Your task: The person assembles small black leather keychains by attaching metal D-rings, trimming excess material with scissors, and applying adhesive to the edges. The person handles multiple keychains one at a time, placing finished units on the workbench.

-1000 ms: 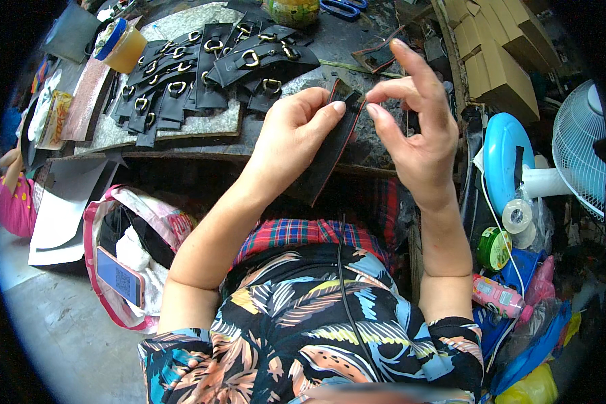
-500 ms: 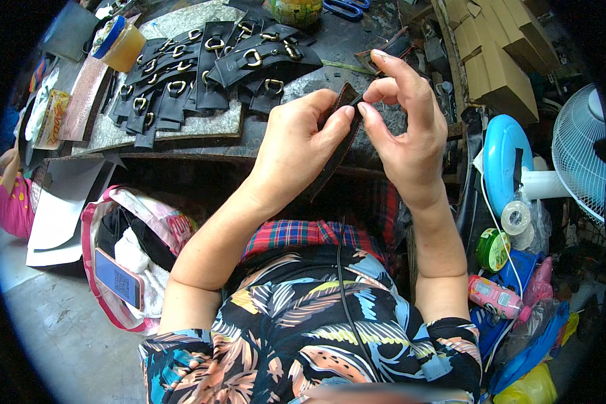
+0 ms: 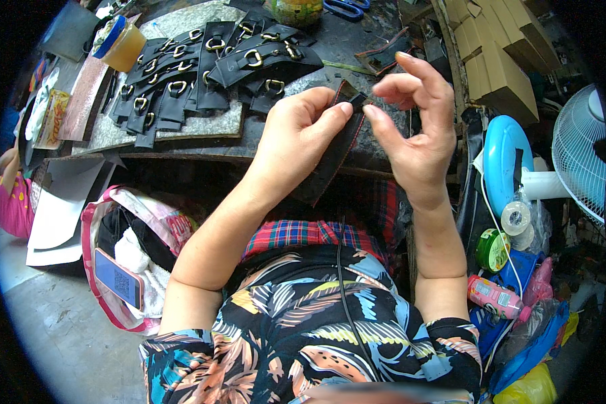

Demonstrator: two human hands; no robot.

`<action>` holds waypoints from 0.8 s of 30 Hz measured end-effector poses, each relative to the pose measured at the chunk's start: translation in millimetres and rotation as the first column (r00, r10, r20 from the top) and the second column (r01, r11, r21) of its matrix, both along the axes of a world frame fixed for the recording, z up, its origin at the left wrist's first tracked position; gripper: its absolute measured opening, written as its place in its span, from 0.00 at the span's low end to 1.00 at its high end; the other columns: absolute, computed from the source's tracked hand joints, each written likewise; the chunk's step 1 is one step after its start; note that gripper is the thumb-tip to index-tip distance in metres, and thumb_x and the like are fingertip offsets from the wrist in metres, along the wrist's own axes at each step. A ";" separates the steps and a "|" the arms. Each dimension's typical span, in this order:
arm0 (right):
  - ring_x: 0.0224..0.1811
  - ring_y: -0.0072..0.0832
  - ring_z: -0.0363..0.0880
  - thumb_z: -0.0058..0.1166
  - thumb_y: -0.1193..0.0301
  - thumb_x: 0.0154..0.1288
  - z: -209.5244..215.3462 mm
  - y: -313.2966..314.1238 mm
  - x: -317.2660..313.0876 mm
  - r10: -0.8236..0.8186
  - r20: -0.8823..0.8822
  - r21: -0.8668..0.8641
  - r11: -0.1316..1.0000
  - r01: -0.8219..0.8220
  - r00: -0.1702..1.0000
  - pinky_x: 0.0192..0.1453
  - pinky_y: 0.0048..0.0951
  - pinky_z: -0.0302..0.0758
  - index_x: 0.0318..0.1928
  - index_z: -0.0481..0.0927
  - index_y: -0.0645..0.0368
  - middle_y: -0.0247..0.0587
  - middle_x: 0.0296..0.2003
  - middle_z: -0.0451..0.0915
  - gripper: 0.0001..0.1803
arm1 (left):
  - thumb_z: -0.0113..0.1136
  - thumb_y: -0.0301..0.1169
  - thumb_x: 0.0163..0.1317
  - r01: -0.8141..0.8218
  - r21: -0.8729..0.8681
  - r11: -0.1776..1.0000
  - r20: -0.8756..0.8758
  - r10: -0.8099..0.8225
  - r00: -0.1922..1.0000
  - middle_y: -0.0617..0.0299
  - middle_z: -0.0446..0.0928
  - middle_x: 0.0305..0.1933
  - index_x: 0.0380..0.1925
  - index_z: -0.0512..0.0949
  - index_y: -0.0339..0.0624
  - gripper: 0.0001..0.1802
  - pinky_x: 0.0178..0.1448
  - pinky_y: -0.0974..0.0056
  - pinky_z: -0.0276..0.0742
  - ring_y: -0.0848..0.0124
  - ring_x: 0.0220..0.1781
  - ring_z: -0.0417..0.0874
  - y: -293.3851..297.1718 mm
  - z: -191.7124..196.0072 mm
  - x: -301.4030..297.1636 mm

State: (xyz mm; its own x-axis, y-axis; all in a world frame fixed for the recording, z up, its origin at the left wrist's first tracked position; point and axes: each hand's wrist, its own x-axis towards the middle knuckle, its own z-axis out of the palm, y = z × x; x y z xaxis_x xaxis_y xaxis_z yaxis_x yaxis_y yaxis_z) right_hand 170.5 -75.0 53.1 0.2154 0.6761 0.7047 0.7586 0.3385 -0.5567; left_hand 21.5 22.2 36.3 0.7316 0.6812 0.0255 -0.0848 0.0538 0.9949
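My left hand [image 3: 293,145] pinches a flat black strip [image 3: 340,151] with reddish edges between thumb and fingers; it looks like leather. The strip hangs slanting in front of the bench edge, its lower end toward my lap. At its upper end, a small black tab [image 3: 358,99] sticks out beside my left thumb. My right hand [image 3: 421,145] is open just right of that tab, thumb and fingers apart with nothing visible between them. Beyond my hands lie several black strap pieces [image 3: 202,94] with brass-coloured D-shaped rings, overlapping on a pale speckled slab [image 3: 209,124].
On the dark workbench [image 3: 252,135] are a blue-lidded tub [image 3: 123,50], blue-handled scissors [image 3: 347,8] and a reddish-edged scrap [image 3: 384,54]. Cardboard boxes [image 3: 498,67] and a fan [image 3: 582,155] stand right. A bag with a phone [image 3: 119,279] sits left.
My right hand has moved slightly right, away from the strip, and its fingers have spread. The strip has turned in my left hand, showing more of its broad face.
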 end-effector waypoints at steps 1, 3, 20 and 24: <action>0.43 0.18 0.78 0.63 0.82 0.60 1.3 -3.4 1.2 0.007 -0.047 -0.025 1.000 -0.008 0.999 0.52 0.22 0.74 0.66 0.70 0.60 0.34 0.41 0.81 0.32 | 0.58 0.33 0.71 0.014 -0.078 0.997 0.028 -0.012 1.000 0.63 0.82 0.27 0.37 0.82 0.30 0.13 0.32 0.71 0.74 0.81 0.28 0.78 0.6 0.5 -0.7; 0.45 0.19 0.78 0.60 0.80 0.64 3.5 -10.2 3.9 0.020 -0.111 -0.090 0.995 -0.031 0.994 0.53 0.22 0.74 0.63 0.73 0.61 0.36 0.42 0.81 0.27 | 0.58 0.33 0.72 0.040 -0.063 0.997 -0.015 -0.041 0.999 0.64 0.83 0.31 0.40 0.82 0.33 0.12 0.36 0.72 0.78 0.80 0.31 0.81 3.8 1.7 -3.7; 0.46 0.31 0.78 0.56 0.79 0.64 1.6 -19.8 7.3 0.081 -0.145 -0.174 0.979 -0.106 0.986 0.55 0.30 0.73 0.50 0.87 0.57 0.39 0.42 0.80 0.15 | 0.57 0.33 0.72 0.118 0.002 0.993 0.027 -0.118 0.993 0.67 0.81 0.29 0.41 0.81 0.31 0.13 0.33 0.72 0.74 0.82 0.30 0.77 -1.9 3.4 -6.9; 0.46 0.29 0.76 0.56 0.79 0.64 0.5 -23.7 5.5 0.057 -0.063 -0.197 0.978 -0.069 0.996 0.54 0.28 0.73 0.50 0.87 0.58 0.39 0.44 0.79 0.15 | 0.57 0.33 0.71 0.097 0.041 0.994 0.043 -0.099 0.994 0.67 0.81 0.29 0.39 0.81 0.31 0.13 0.33 0.72 0.74 0.82 0.31 0.77 -0.8 -0.9 -4.8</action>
